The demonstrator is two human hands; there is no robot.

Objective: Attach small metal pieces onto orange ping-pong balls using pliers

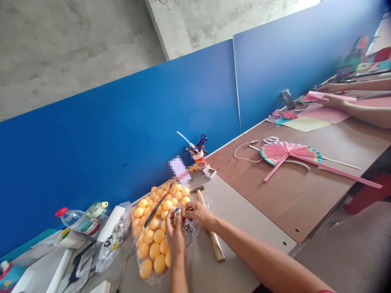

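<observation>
My left hand (175, 228) is closed around a small shiny silver ball (177, 211), perhaps a bell, holding it upright by the fingertips. From the right, my right hand (197, 212) pinches at the ball's side; its thumb and forefinger meet there, and whatever they hold is too small to make out. Under and beyond both hands lies a clear plastic bag of orange balls (155, 249), with a dark thin strip (154, 215) lying across it. Several small dark shiny pieces (188, 228) sit in plastic below my right hand. A wooden stick (217, 246) lies just right of it.
A cup of tools (198, 156) and a small white box (209, 171) stand by the blue partition (91, 134). On the left are a red-capped bottle (77, 220) and a white roll (111, 224). A pink paper fan (287, 152) lies right; beyond, another person's hands (334, 101) hold pink paper.
</observation>
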